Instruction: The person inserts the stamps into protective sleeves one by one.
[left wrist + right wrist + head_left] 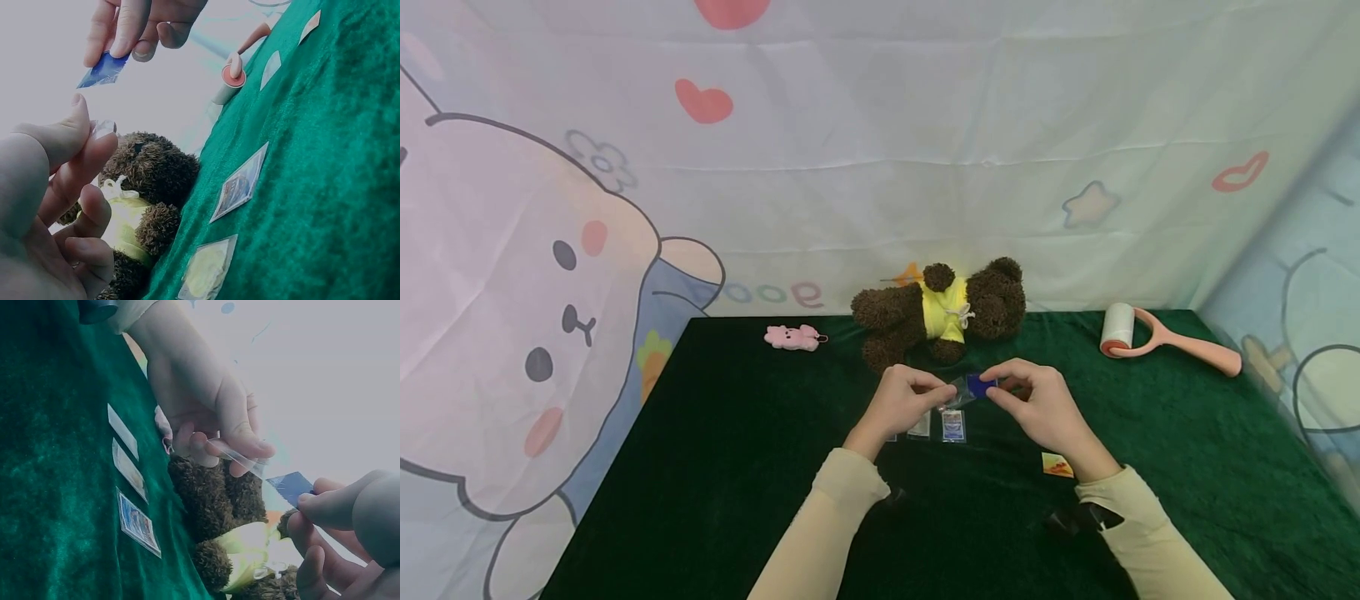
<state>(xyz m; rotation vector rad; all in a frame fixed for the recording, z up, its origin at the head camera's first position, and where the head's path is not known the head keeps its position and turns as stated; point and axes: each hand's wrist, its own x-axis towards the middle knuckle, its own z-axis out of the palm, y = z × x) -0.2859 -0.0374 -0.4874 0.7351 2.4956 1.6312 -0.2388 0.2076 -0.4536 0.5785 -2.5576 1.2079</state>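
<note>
The right hand point(1041, 404) pinches a small blue card point(979, 386) between thumb and fingertips; its grip sits at the card's right end, so the blue face juts out toward the left hand point(898, 406). That hand's grip pinches the far end of a clear plastic sleeve point(240, 459), which spans the space between the hands and meets the card; I cannot tell how much of the card lies inside it. Both are held above the green-covered counter point(737, 458), where a sleeved card with a blue picture point(953, 425) lies just beside a pale sleeved card point(919, 427). In the head view an orange-and-yellow card point(1057, 465) shows near the right wrist, and a brown teddy bear point(942, 317) in a yellow top lies beyond the hands
</note>
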